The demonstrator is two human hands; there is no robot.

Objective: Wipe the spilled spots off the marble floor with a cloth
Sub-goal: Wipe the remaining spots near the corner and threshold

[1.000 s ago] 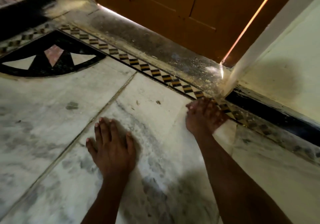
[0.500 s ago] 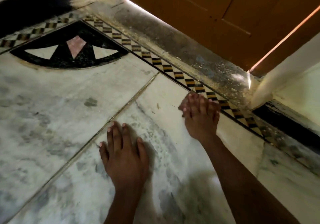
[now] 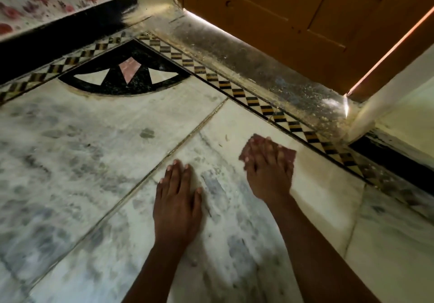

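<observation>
My right hand (image 3: 270, 171) presses flat on a small reddish-brown cloth (image 3: 290, 155) against the white marble floor (image 3: 82, 150); the cloth shows only at the fingertips and beside the hand. My left hand (image 3: 177, 199) lies palm down on the marble to the left, fingers together, holding nothing. Small dark specks (image 3: 226, 137) dot the slab just beyond the cloth. A dark grey spot (image 3: 147, 133) sits on the neighbouring slab further left.
A checkered black-and-yellow border (image 3: 237, 91) runs diagonally past my right hand. Behind it are a dusty stone threshold (image 3: 270, 68) and a wooden door (image 3: 305, 9). A black fan-shaped inlay (image 3: 126, 77) fills the corner. A white wall (image 3: 408, 105) stands at the right.
My right hand with the cloth has slid left and back from the checkered border onto the slab. The view has shifted, showing more of the corner. My left hand stays planted.
</observation>
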